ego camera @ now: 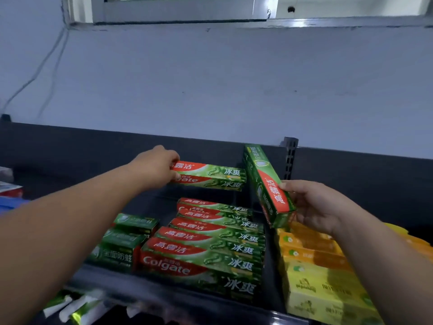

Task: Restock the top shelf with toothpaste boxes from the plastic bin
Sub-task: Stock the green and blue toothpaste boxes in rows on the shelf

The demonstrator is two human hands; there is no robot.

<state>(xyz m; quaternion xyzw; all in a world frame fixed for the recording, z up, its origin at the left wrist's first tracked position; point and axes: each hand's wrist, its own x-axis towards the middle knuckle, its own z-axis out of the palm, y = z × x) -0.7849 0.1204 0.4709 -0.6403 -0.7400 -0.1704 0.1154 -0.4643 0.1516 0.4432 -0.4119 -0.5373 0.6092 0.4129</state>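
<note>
My left hand grips the left end of two stacked red-and-green toothpaste boxes, holding them level above the back of the dark top shelf. My right hand holds the near end of another green-and-red toothpaste box, which stands tilted with its far end against the shelf's back panel. Below them, several matching Colgate boxes lie stacked in rows on the shelf. The plastic bin is out of view.
Shorter green boxes sit left of the Colgate stack. Yellow and orange boxes fill the shelf section on the right. A slotted upright post stands at the back. White-and-green packs hang below the shelf front.
</note>
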